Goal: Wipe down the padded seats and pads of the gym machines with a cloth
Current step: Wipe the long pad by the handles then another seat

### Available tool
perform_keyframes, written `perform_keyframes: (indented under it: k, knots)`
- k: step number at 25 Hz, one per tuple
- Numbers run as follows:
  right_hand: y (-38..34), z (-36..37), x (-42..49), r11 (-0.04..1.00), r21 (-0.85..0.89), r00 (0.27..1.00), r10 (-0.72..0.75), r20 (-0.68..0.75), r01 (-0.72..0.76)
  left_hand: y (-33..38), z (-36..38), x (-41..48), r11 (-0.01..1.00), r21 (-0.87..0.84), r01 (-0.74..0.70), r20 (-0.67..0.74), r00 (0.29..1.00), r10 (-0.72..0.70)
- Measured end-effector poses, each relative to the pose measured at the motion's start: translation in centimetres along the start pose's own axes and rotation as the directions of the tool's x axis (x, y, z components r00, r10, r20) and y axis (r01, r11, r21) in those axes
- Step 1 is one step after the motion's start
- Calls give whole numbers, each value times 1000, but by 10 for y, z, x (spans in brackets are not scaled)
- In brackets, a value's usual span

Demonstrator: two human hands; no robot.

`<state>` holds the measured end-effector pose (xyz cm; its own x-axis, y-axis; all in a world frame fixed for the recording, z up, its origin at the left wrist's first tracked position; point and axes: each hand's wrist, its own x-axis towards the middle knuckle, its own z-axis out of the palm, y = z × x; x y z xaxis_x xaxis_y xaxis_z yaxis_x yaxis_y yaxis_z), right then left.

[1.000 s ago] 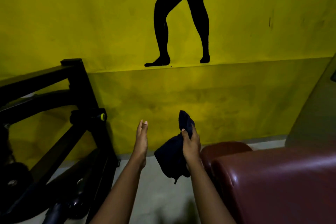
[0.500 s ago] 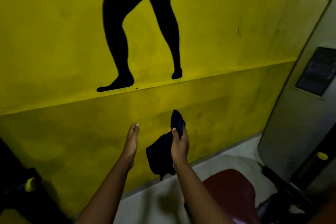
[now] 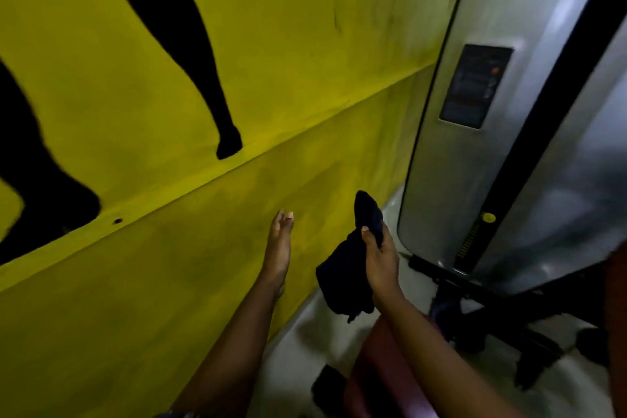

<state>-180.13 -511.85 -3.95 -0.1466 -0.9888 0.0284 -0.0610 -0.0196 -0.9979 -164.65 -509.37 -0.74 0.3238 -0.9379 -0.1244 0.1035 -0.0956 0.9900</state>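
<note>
- Yellow wall (image 3: 163,282) fills the left and middle of the view, with a ledge line running slantwise across it.
- Painted on it, a black silhouette of legs (image 3: 207,78), one foot planted right on that line.
- Over on the right, a tall grey machine housing (image 3: 441,180) stands close to the wall, a dark label panel (image 3: 475,85) on its face.
- Pale floor (image 3: 298,343) shows below, and the machine's black frame (image 3: 502,295) spreads across it.
- At the bottom, a maroon padded seat (image 3: 383,373) sits partly under the right forearm.
- Now the dark cloth (image 3: 342,278): it's up in the air, one end poking above the fingers, the rest hanging down over the floor by the seat's far end.
- Right hand (image 3: 381,258) has its fingers wrapped round that cloth.
- Left hand (image 3: 279,248) is edge-on, fingers straight and together, holding nothing, just beside the cloth without touching it.
- A small yellow knob (image 3: 488,217) sits low on the machine.
</note>
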Motion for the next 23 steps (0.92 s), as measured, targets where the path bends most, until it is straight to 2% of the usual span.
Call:
perform_keyframes:
  k: [4, 7, 11, 14, 16, 19, 21, 23]
  knots:
    - [7, -9, 67, 1000, 12, 964, 7, -266, -4, 8, 59, 88, 999, 33, 9, 219, 976, -16]
    - [9, -21, 98, 999, -25, 891, -38, -453, 30, 7, 103, 141, 999, 42, 9, 334, 942, -23]
    - [14, -60, 128, 998, -65, 741, -56, -669, 17, 1, 174, 187, 997, 40, 66, 547, 834, -77]
    - [11, -98, 128, 1000, -22, 591, -19, -806, 3, -2, 233, 195, 994, 73, 84, 706, 700, -111]
    - [8, -120, 123, 999, -31, 499, -35, -866, 17, -5, 279, 193, 990, 108, 88, 800, 584, -139]
    - [4, -148, 120, 996, -81, 337, -85, -938, 27, -5, 357, 174, 987, 162, 22, 919, 360, -159]
    - [0, -163, 118, 992, -128, 219, -124, -968, -9, -5, 407, 154, 985, 170, -22, 970, 178, -163]
    - [0, -176, 116, 983, -174, 93, -168, -981, -57, -6, 442, 138, 985, 169, -45, 985, 50, -167]
